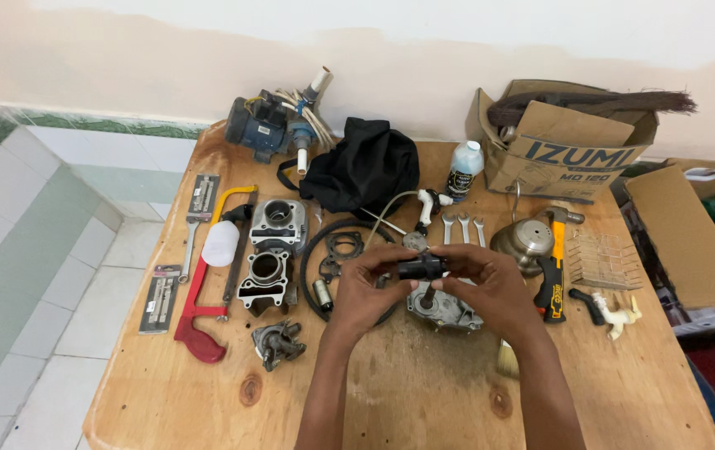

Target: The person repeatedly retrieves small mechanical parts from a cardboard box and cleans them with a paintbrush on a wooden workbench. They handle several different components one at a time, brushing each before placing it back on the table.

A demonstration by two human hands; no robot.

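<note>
Head view, nearest: my two forearms come up from the bottom edge over the wooden table (407,400), and I see them meet near its middle.
Left hand (363,287): fingers closed narrowly on the left end of a small black cylindrical part (421,267).
Right hand (491,283): fingers curled round the part's right end, so I hold it between both hands, lifted clear of the table.
Below the part: a grey metal casing (445,310) with a short shaft pointing up, just under my hands.
Left of the hands: two engine cylinder blocks (272,250), a black rubber ring (311,250), a red hacksaw (203,300), a white plastic bottle (220,243).
Right of the hands: a yellow-handled hammer (553,271), three spanners (463,227), a metal kettle (524,239).
Far edge: a black bag (366,167), a blue motor (261,125), a cardboard box (570,142).
Risk, as I judge it: the part is small and pinched only at its ends; a slack grip would drop it onto the casing or let it roll among the clutter.
Second risk: the hammer lies just beside my right wrist, and a wide elbow could knock it.
</note>
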